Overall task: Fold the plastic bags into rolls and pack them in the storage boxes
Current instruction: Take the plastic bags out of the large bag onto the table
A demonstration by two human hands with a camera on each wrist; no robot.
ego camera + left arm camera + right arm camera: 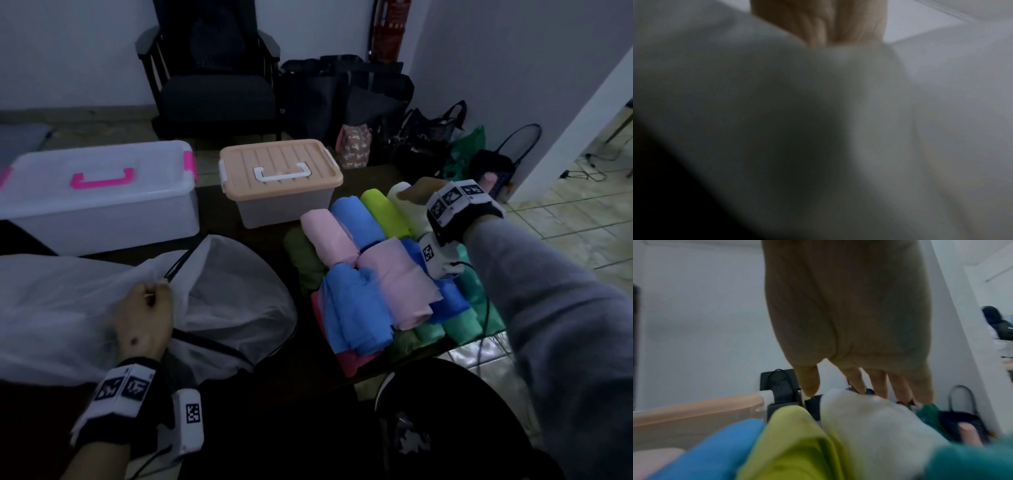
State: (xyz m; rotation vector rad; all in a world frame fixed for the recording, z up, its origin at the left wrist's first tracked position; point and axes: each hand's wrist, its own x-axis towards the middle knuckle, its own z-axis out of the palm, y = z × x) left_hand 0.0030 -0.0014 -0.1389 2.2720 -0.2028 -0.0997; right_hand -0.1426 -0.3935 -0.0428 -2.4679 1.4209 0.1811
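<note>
while blurred, left hand (145, 318) pinches white bag (68, 301)

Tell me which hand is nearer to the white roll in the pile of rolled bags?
The right. The right hand reaches over the white roll, fingers spread above its far end. The left hand is across the table, pinching the translucent bag.

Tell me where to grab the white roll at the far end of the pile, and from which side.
Take the white roll across its rounded middle, coming down from above, where the right hand hovers with fingers spread. Its top is exposed; the lime roll crowds its left flank, so a side approach looks cramped.
</note>
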